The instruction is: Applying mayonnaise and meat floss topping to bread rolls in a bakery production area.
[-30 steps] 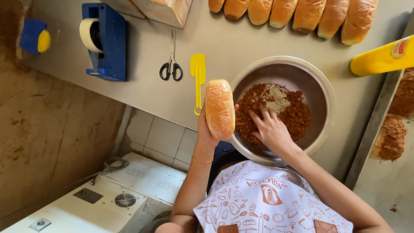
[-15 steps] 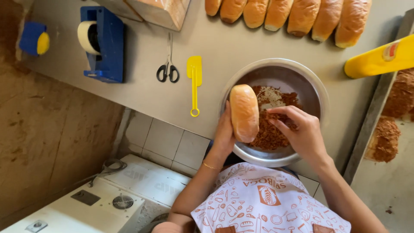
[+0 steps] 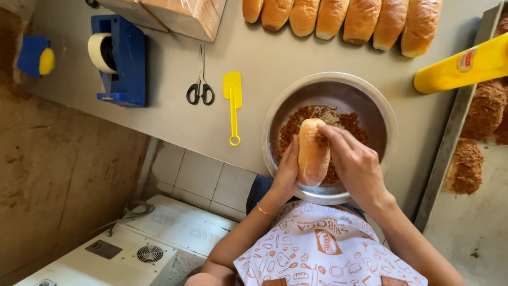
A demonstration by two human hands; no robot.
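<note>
- Holding a bread roll (image 3: 312,159) over the steel bowl (image 3: 378,108): left hand (image 3: 287,172) cups its side; a second ago the roll stood higher, left of the bowl.
- Right hand (image 3: 357,164) has come off the brown crumb filling (image 3: 344,124); fingertips now pinch the roll's top, likely pressing filling in.
- Roll's long axis runs away from the body, far end toward the loaves (image 3: 344,18) lined up on the counter (image 3: 159,122).

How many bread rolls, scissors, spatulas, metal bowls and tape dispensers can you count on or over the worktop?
bread rolls: 8 (7 in a row, 1 held in the left hand)
scissors: 1
spatula: 1
metal bowl: 1
tape dispenser: 1
Total: 12
</note>
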